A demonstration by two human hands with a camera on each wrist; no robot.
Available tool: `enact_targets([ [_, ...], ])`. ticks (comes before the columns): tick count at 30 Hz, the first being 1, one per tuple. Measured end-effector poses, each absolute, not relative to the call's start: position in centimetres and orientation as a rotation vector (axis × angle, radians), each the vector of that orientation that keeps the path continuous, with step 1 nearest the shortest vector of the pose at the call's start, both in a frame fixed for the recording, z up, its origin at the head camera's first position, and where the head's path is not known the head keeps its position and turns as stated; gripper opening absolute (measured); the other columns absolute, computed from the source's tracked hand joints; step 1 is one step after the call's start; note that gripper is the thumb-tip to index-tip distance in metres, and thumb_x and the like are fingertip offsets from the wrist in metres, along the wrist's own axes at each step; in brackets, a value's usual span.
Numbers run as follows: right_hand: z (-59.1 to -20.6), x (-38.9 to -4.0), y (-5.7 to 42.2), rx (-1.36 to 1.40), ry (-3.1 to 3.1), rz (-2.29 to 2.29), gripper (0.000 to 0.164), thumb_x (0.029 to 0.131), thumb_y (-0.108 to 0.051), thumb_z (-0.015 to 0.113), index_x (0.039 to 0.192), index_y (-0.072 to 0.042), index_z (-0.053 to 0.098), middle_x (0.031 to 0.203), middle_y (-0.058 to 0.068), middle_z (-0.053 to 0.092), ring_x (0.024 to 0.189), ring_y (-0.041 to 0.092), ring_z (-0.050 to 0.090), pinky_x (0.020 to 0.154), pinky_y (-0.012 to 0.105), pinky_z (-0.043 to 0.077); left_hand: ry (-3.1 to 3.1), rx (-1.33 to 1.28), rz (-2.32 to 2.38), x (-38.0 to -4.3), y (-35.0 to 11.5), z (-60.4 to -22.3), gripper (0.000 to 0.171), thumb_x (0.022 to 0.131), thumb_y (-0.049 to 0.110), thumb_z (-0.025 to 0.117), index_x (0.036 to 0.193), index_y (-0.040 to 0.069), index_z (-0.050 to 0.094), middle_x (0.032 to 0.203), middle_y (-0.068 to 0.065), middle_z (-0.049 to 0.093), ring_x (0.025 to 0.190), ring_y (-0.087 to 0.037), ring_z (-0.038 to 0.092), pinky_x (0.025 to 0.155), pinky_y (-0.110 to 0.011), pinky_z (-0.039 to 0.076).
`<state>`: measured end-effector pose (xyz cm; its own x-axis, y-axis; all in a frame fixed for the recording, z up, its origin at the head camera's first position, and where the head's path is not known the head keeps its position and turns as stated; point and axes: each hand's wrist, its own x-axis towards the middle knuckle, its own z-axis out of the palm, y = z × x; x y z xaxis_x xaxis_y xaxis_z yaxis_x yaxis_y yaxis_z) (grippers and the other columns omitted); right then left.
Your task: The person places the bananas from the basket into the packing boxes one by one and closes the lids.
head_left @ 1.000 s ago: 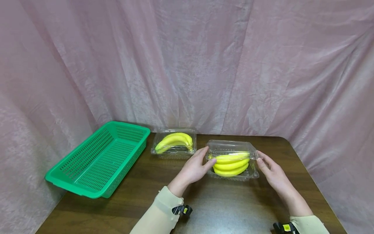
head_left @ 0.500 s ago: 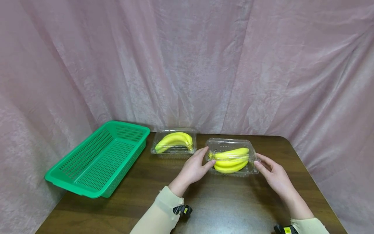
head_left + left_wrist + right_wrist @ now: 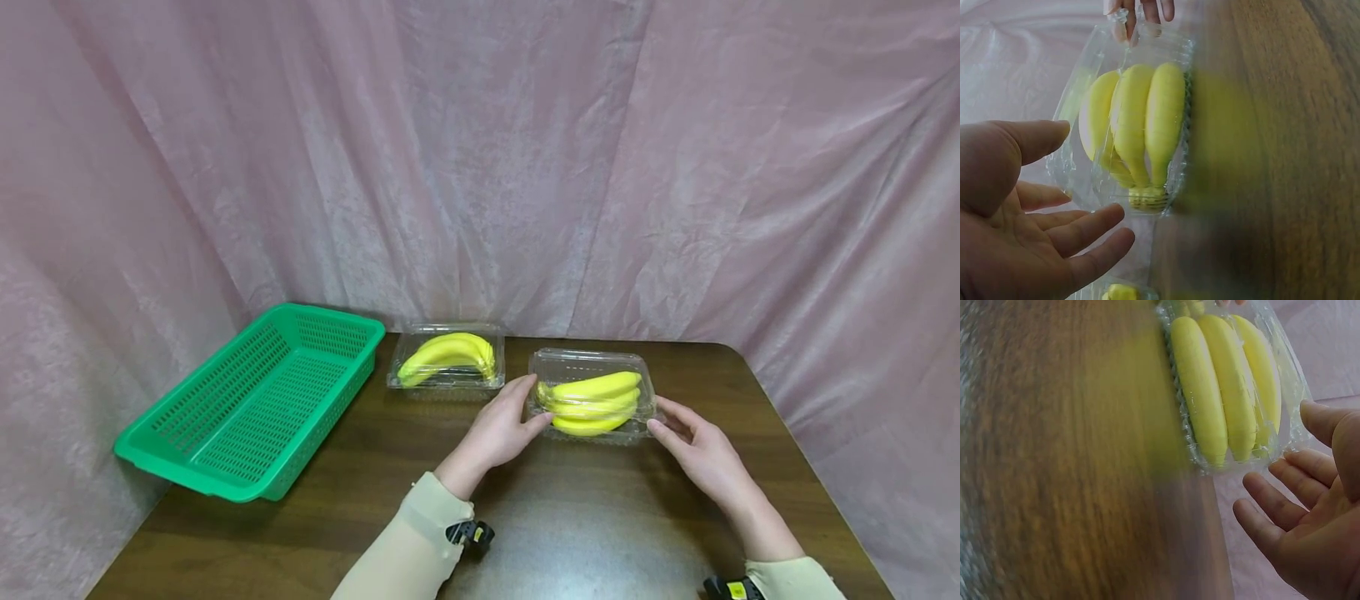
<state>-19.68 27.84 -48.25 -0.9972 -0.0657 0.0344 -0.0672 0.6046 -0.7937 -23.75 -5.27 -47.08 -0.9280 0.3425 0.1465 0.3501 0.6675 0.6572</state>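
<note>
In the head view, a clear plastic clamshell box [image 3: 585, 363] holds a bunch of yellow bananas [image 3: 592, 404]. My left hand [image 3: 498, 429] holds the box's left end, thumb in front and fingers at the side. At the right end, my right hand [image 3: 701, 450] holds the front corner between thumb and index finger. The left wrist view has the bananas [image 3: 1132, 119] under the lid, with that hand's lower fingers spread free. In the right wrist view the thumb and index finger meet the lid's corner; how firmly they press cannot be told.
A second clear box [image 3: 450, 329] with bananas [image 3: 450, 357] stands behind and left of my left hand. At the far left is a green slotted basket [image 3: 247, 417]. All rest on a brown wooden table [image 3: 585, 517] with pink curtains [image 3: 525, 167] behind.
The lid's front edge now crosses lower over the bananas, and the box's contents sit slightly farther back. My right hand has shifted a little left and nearer me; the left stays nearly still.
</note>
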Motion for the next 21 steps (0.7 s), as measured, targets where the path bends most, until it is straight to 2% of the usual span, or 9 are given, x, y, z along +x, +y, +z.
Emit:
enact_targets([
  [6,-48.35,-19.73,27.72,0.138,-2.807,1.371,0.067,0.113,-0.041,0.066,0.165,-0.004,0.049,0.163,0.027,0.052,0.141,0.045,0.06,0.107,0.049,0.054,-2.858,-0.603,-1.119,-23.65,-5.17,-47.18,0.072,0.109,0.031,0.073,0.167,0.001,0.043,0.17,-0.019,0.045,0.153,-0.035,0.049,0.124,-0.053,0.041],
  [12,-48.31,-19.63,27.59,0.143,-2.806,1.413,0.07,0.114,-0.044,0.063,0.167,-0.002,0.044,0.167,0.028,0.046,0.145,0.048,0.055,0.112,0.061,0.049,-2.851,-0.603,-1.101,-23.57,-5.07,-47.22,0.07,0.108,0.028,0.074,0.166,0.001,0.045,0.169,-0.019,0.046,0.152,-0.034,0.05,0.123,-0.052,0.043],
  [15,-48.33,-19.63,27.6,0.14,-2.805,1.441,0.07,0.115,-0.045,0.06,0.168,-0.002,0.043,0.168,0.029,0.043,0.147,0.05,0.053,0.113,0.064,0.047,-2.847,-0.592,-1.142,-23.6,-5.08,-47.17,0.066,0.11,0.026,0.07,0.165,0.0,0.046,0.169,-0.018,0.046,0.145,-0.032,0.058,0.12,-0.052,0.046],
  [18,-48.29,-19.6,27.62,0.12,-2.789,1.477,0.068,0.116,-0.046,0.059,0.167,-0.004,0.044,0.167,0.029,0.045,0.145,0.048,0.055,0.112,0.062,0.049,-2.845,-0.56,-1.25,-23.69,-5.09,-47.11,0.059,0.113,0.024,0.062,0.166,0.002,0.046,0.169,-0.017,0.046,0.131,-0.028,0.068,0.113,-0.05,0.052],
  [21,-48.23,-19.62,27.6,0.077,-2.759,1.522,0.063,0.116,-0.045,0.059,0.165,-0.007,0.048,0.159,0.026,0.056,0.139,0.041,0.063,0.105,0.048,0.054,-2.834,-0.511,-1.322,-23.81,-5.14,-47.11,0.054,0.114,0.02,0.058,0.165,0.004,0.049,0.162,-0.018,0.052,0.118,-0.026,0.074,0.104,-0.049,0.057],
])
